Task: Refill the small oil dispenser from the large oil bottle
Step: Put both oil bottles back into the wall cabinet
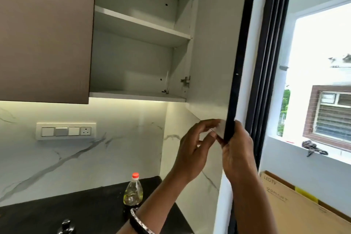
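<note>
Left forearm, nearest the lens, rises from the bottom edge with bangles (141, 222) at the wrist. The left hand (193, 148) reaches the lower corner of the open cabinet door (212, 62). Its fingers (212, 122) lie against the door's white inner face, thumb just below. Whether they grip the corner cannot be told. The right hand (237, 153) is beside it, fingers wrapped round the door's dark outer edge at the same corner.

Surface: a black desk (85, 209) set into a corner. Behind and to the right of it stands a white backsplash (114, 157) with grey veining, lit by a light strip under the cabinets. A white switch panel (65, 131) with one socket is mounted on the backsplash. Above, a brown closed door (45, 34) adjoins the open cabinet, which shows white shelves (142, 24). Right of the door is a window (322, 81); a printed cardboard box (303, 207) leans below its sill.

Task item: the large oil bottle (133, 192) stands on the desk near the corner, below the left hand and apart from it. Long axis is vertical, red cap pointing up; yellow oil shows through the clear body. The left forearm crosses in front of its base. A dark glossy object (65, 227) sits at the bottom edge, left of the bottle; too little shows to identify it.
</note>
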